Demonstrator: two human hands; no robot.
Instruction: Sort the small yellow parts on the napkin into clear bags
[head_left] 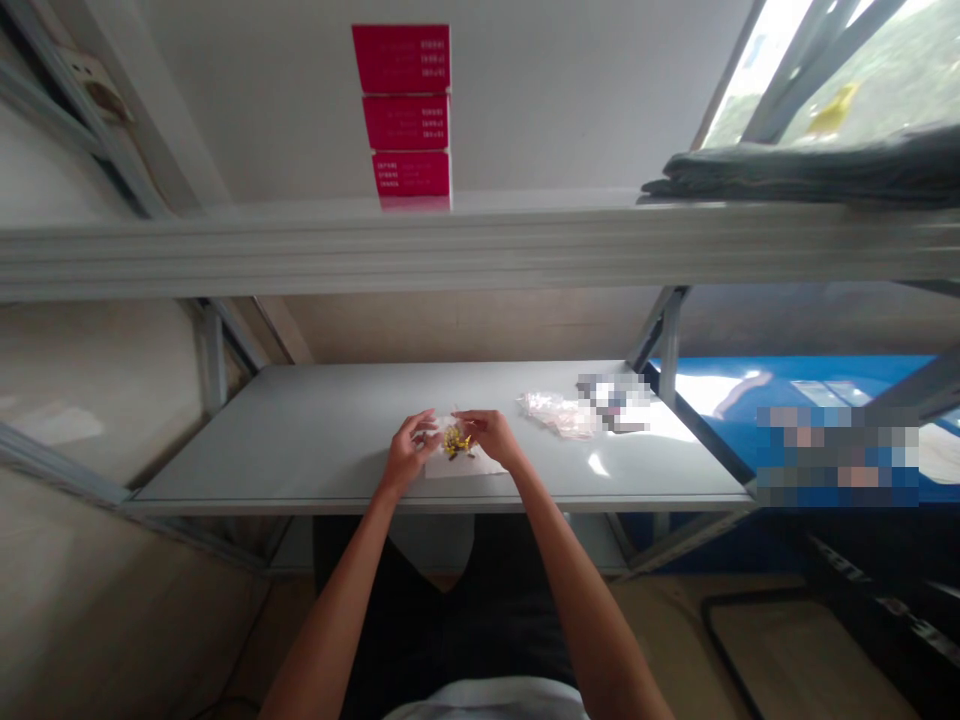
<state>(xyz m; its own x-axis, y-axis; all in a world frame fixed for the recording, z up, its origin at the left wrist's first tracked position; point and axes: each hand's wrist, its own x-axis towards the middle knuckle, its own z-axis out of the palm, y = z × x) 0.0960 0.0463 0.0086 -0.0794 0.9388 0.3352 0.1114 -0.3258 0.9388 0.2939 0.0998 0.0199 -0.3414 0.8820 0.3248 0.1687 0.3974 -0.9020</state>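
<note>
My left hand (409, 450) and my right hand (491, 435) meet over the middle of a grey shelf board (300, 440). Between them they pinch a small clear plastic bag (454, 437) with tiny yellow and dark pieces inside. The bag hangs just above a white sheet (465, 464) lying on the board. Both hands have their fingers curled onto the bag's top edge. The pieces are too small to name.
A crumpled clear plastic bag (559, 412) lies to the right on the board. Three pink boxes (405, 110) stand stacked on the upper shelf (480, 250), with folded dark cloth (810, 170) at its right. A blue table (750, 385) adjoins on the right.
</note>
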